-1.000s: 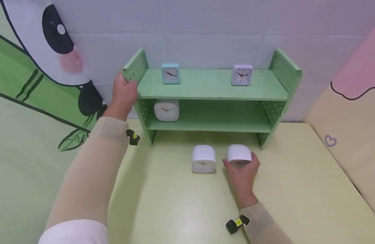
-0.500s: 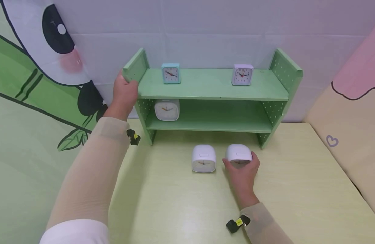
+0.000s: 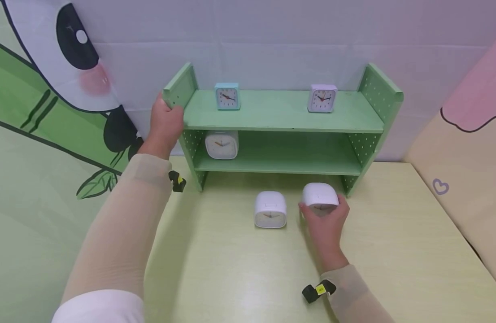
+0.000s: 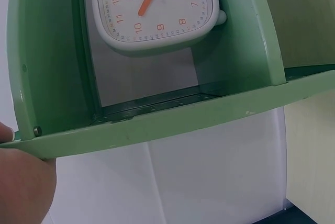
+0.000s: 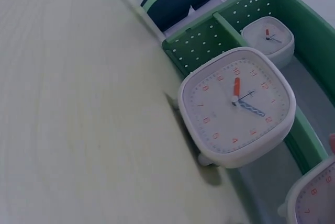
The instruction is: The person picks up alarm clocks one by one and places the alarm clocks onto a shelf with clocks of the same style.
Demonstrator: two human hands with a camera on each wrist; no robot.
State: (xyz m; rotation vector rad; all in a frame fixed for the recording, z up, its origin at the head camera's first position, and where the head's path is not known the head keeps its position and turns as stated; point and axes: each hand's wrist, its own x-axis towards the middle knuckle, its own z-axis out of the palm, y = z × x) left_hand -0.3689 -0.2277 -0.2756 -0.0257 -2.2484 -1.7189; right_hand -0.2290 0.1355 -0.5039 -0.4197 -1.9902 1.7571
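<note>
My left hand (image 3: 166, 121) grips the upper left side panel of a green two-tier shelf (image 3: 248, 119), thumb in front. In the left wrist view part of that hand (image 4: 23, 182) shows at the panel's edge. My right hand (image 3: 326, 224) holds a white rounded alarm clock (image 3: 319, 194) by its sides, just in front of the shelf's right leg. Whether its base touches the table is hard to tell. Left of it a matching white clock (image 3: 270, 208) stands on the table. Another white clock (image 3: 222, 145) sits at the left of the lower tier.
On the upper tier stand a small blue clock (image 3: 227, 96) at the left and a small purple clock (image 3: 322, 98) toward the right. The pale wooden table (image 3: 232, 278) meets a patterned cloth backdrop (image 3: 280, 45) behind the shelf.
My right hand has moved the white clock slightly forward and to the right, toward the shelf. My left hand keeps its grip on the panel.
</note>
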